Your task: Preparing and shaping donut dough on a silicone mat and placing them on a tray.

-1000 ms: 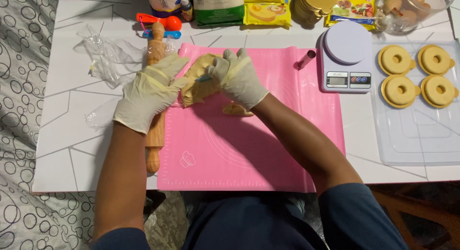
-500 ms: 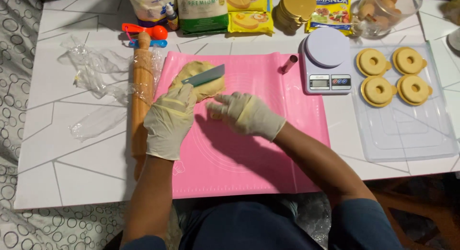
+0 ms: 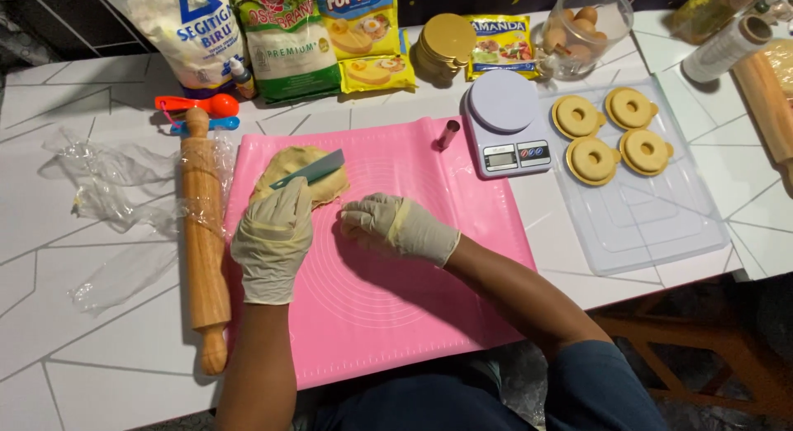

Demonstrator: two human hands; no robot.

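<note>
A flattened piece of pale yellow dough (image 3: 291, 168) lies at the far left of a pink silicone mat (image 3: 396, 315). My gloved left hand (image 3: 273, 241) grips a grey-green plastic scraper (image 3: 312, 170) whose blade rests across the dough. My gloved right hand (image 3: 398, 226) lies on the mat just right of the dough with its fingers curled; whether a bit of dough is under them cannot be told.
A wooden rolling pin (image 3: 202, 249) wrapped in plastic lies left of the mat, with crumpled clear plastic (image 3: 116, 191) beyond it. A digital scale (image 3: 505, 125), a metal tube (image 3: 448, 134), a clear tray (image 3: 652, 224) with several filled moulds (image 3: 611, 133), and food packets (image 3: 289, 42) sit behind.
Both hands came apart from over the dough. The left hand now holds the scraper on the dough, and the right hand has moved down to the mat beside it.
</note>
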